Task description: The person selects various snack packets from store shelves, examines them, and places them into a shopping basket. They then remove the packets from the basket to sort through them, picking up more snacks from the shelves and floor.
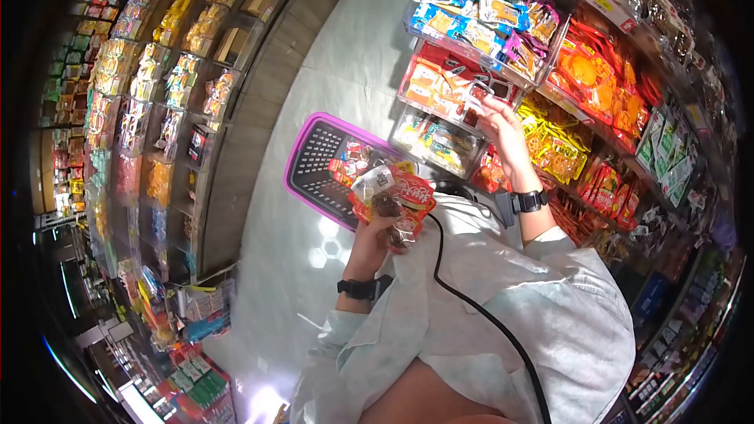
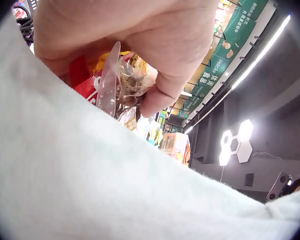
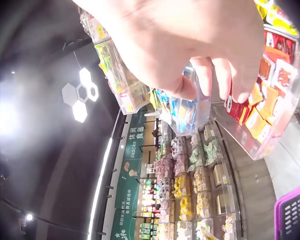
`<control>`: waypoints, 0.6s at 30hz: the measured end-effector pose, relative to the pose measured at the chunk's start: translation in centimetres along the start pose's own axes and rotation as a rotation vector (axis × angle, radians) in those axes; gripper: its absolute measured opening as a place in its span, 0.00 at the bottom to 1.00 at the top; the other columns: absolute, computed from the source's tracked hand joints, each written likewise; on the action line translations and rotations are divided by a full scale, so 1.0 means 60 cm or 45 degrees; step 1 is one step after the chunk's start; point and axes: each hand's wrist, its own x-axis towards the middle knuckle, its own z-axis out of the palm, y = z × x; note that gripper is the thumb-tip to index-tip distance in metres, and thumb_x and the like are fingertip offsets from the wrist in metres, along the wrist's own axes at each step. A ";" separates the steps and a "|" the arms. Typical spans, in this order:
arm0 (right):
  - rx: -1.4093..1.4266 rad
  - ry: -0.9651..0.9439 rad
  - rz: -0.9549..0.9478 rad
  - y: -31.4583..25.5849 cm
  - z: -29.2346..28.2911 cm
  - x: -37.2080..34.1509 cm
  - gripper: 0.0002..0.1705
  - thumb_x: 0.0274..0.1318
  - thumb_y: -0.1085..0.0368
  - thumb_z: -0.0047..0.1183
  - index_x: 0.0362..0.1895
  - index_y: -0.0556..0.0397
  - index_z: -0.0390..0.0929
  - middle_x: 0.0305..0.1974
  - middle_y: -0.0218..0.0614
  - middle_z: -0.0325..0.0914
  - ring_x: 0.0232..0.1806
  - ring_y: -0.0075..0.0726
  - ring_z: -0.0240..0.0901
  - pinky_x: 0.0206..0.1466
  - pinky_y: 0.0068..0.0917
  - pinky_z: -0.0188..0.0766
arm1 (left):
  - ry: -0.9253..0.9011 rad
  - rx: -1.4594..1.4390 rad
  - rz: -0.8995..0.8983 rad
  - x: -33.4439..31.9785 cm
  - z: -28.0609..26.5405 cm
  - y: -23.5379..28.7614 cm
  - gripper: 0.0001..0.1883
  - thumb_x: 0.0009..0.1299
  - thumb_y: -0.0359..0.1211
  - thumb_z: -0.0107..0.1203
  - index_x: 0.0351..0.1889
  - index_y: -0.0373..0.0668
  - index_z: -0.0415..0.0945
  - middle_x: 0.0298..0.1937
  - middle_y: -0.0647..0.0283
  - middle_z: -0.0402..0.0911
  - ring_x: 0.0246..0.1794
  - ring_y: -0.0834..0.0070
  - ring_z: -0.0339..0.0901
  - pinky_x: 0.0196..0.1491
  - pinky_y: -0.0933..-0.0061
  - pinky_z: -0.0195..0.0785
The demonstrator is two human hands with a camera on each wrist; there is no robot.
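L hand [image 1: 373,245] gripping snack pkts [image 1: 408,190], R hand [image 1: 506,137] at red pkts [image 3: 237,111]

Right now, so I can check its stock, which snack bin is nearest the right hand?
The clear bin holding red and orange packets, just below the blue packets in the head view; the right hand reaches this one alone.
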 end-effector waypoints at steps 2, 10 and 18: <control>-0.011 -0.114 0.086 0.015 0.010 -0.037 0.16 0.72 0.64 0.50 0.60 0.50 0.77 0.53 0.31 0.82 0.56 0.28 0.78 0.64 0.28 0.71 | -0.064 -0.008 0.008 0.002 -0.007 0.003 0.27 0.68 0.23 0.52 0.67 0.35 0.67 0.56 0.59 0.79 0.55 0.66 0.80 0.57 0.63 0.77; -0.166 -0.460 0.252 0.053 0.081 -0.219 0.19 0.75 0.58 0.51 0.61 0.54 0.77 0.50 0.27 0.81 0.49 0.18 0.75 0.54 0.21 0.73 | -0.343 0.127 -0.117 0.004 -0.059 0.009 0.29 0.65 0.22 0.52 0.68 0.37 0.66 0.58 0.60 0.79 0.59 0.69 0.79 0.59 0.68 0.74; -0.347 -0.140 0.067 0.092 0.086 -0.395 0.12 0.74 0.64 0.51 0.54 0.58 0.80 0.42 0.21 0.80 0.45 0.12 0.71 0.49 0.19 0.71 | -0.741 0.245 -0.453 0.013 -0.090 -0.020 0.32 0.63 0.23 0.52 0.69 0.36 0.66 0.63 0.57 0.78 0.63 0.62 0.77 0.67 0.58 0.71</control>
